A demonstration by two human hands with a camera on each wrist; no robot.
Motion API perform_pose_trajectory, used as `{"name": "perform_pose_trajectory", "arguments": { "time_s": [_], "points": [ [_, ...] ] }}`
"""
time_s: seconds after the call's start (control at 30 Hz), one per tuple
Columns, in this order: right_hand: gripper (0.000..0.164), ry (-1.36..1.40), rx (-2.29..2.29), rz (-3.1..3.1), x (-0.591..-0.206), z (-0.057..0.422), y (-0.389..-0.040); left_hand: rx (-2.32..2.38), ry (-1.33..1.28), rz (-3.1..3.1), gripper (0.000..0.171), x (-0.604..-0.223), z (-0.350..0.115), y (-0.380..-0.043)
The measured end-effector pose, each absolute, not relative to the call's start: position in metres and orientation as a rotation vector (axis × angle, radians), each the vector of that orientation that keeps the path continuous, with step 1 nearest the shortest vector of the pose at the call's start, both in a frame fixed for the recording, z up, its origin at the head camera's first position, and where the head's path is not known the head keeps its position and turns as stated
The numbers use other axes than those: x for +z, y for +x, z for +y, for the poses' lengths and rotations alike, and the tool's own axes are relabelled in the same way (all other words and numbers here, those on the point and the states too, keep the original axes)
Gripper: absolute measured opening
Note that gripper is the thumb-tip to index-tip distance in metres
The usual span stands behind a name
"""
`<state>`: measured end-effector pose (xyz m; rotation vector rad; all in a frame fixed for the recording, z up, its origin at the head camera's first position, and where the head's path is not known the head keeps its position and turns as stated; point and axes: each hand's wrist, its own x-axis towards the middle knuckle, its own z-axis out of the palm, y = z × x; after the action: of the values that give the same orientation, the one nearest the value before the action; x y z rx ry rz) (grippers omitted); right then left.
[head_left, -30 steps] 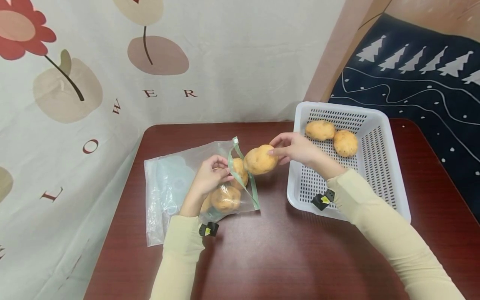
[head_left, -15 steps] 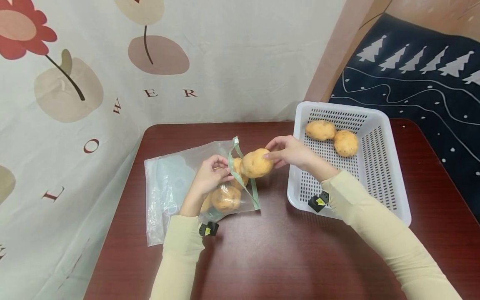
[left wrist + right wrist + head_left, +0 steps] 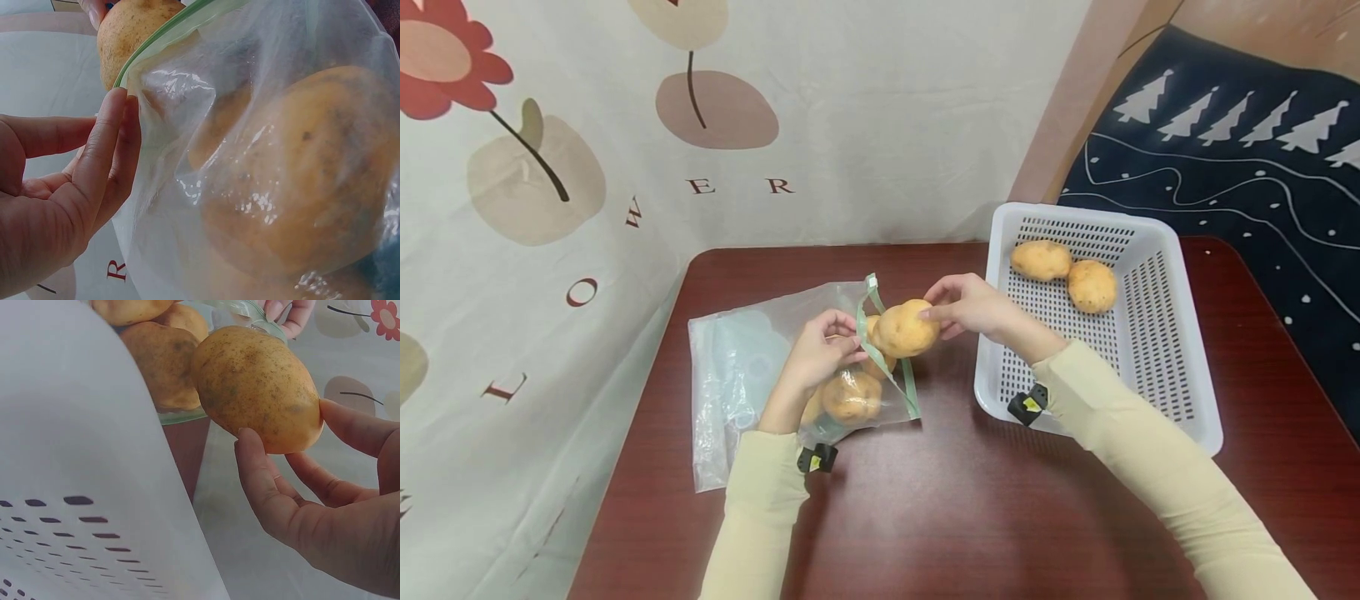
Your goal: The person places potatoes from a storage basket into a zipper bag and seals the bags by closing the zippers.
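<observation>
A potato [image 3: 907, 328] is held by its right end in my right hand [image 3: 973, 307], at the mouth of a clear zip bag [image 3: 748, 367]. In the right wrist view, thumb and fingers grip this potato [image 3: 259, 387] from two sides. My left hand [image 3: 820, 352] pinches the bag's green-edged rim [image 3: 147, 53], keeping the mouth apart. Several potatoes [image 3: 852, 397] lie inside the bag, seen through the plastic; the held one partly covers another near the opening. In the left wrist view, a large potato [image 3: 306, 169] shows blurred behind the film.
A white perforated basket [image 3: 1172, 333] stands at the right of the dark red table [image 3: 925, 517], with two potatoes [image 3: 1092, 287] in it. My right forearm crosses the basket's near left part. A printed curtain [image 3: 880, 125] hangs behind the table.
My right hand has moved left and slightly toward me with the potato, bringing it closer over the bag's mouth. The left hand and the bag have stayed in place.
</observation>
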<state>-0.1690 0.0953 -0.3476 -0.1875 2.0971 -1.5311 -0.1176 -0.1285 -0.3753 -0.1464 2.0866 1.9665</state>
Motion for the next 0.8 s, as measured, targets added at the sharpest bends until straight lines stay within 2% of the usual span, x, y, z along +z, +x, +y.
{"name": "perform_pose_trajectory", "arguments": {
  "time_s": [0.8],
  "points": [
    [0.027, -0.18, -1.535, 2.062, -0.351, 0.079, -0.17, 1.952, -0.095, 2.112, 0.016, -0.37, -0.131, -0.116]
  ]
}}
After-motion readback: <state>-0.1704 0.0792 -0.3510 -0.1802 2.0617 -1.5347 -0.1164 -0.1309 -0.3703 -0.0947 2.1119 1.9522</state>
